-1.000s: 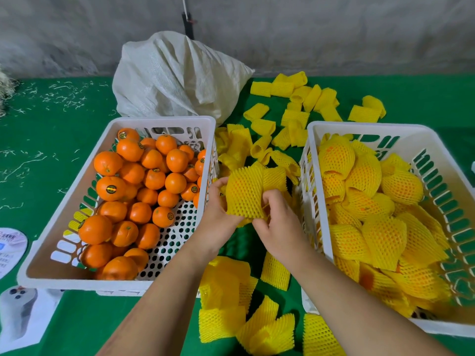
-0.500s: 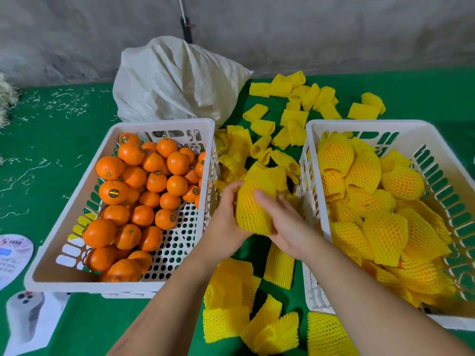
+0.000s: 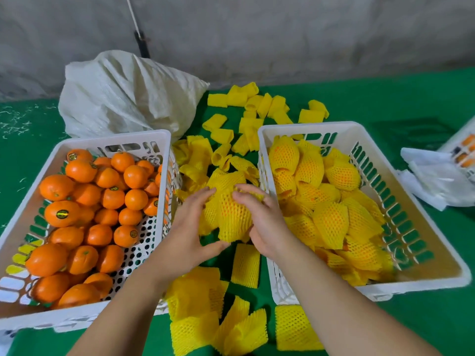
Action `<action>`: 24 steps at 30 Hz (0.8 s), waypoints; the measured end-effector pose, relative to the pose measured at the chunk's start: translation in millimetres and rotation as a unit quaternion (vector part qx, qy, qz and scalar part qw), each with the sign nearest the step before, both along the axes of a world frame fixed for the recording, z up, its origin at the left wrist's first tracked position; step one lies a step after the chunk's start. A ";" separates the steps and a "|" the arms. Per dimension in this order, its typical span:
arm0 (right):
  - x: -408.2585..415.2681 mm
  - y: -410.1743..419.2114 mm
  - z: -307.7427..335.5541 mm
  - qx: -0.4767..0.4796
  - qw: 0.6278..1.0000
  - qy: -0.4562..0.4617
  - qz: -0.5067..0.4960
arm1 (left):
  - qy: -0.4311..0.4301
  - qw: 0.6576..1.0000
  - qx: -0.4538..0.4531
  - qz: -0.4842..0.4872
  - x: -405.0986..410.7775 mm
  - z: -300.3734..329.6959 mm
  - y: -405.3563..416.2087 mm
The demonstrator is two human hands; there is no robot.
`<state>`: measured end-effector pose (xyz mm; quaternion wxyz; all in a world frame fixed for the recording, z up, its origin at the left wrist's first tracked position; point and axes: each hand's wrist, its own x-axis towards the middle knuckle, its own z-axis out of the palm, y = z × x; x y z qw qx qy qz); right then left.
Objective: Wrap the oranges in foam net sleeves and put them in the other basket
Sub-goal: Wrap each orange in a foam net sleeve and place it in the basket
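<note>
1. Head view takes in a green table with a crumpled white sack at the back, and two white baskets side by side.
2. Left basket holds bare oranges heaped toward its left and far side, with perforated floor showing at the near right.
3. Right basket is well filled with sleeved oranges.
4. Between the baskets lie loose foam net sleeves, scattered from the far edge to the near one.
5. A wrapped orange sits in the gap between the baskets, held above the loose sleeves; orange skin shows through the net, and spare sleeve sticks out at the far end and the near end, so its long axis runs roughly away from the person.
6. Left hand has fingers curled against the sleeve's left side, thumb under the near end. Right hand cups the right side, fingers curled over the top. Both hands grip it.
7. Coming move, as I judge it: the right basket's wall is just beside the right hand, so that hand is nearer for the drop; the fruit goes right and over the rim.
8. Small round stickers mark several bare oranges; their print is too small to read.
</note>
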<state>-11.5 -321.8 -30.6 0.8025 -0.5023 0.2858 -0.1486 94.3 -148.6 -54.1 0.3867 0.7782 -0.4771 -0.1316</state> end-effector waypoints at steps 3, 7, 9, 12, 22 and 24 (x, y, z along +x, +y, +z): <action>-24.9 -35.9 9.0 -0.106 0.986 -0.006 -0.132 | 0.013 0.995 -0.047 0.093 17.5 6.1 20.0; -45.8 -79.4 1.3 -0.381 0.902 0.121 -0.166 | 0.083 0.955 -0.064 0.277 35.1 -14.5 40.1; -49.1 -80.2 -10.4 -0.497 0.838 0.181 -0.134 | 0.221 0.918 -0.022 0.327 34.2 -27.8 40.5; -44.1 -50.1 -23.7 -0.573 0.808 0.136 -0.035 | 0.262 0.904 -0.004 0.339 33.1 -33.7 41.6; 5.9 -38.7 -39.0 -0.792 0.495 0.270 0.235 | 0.261 0.921 -0.049 0.284 27.4 -20.8 38.7; 25.7 -31.2 -42.8 -0.783 0.488 0.247 0.298 | 0.269 0.917 -0.056 0.289 30.9 -19.1 38.2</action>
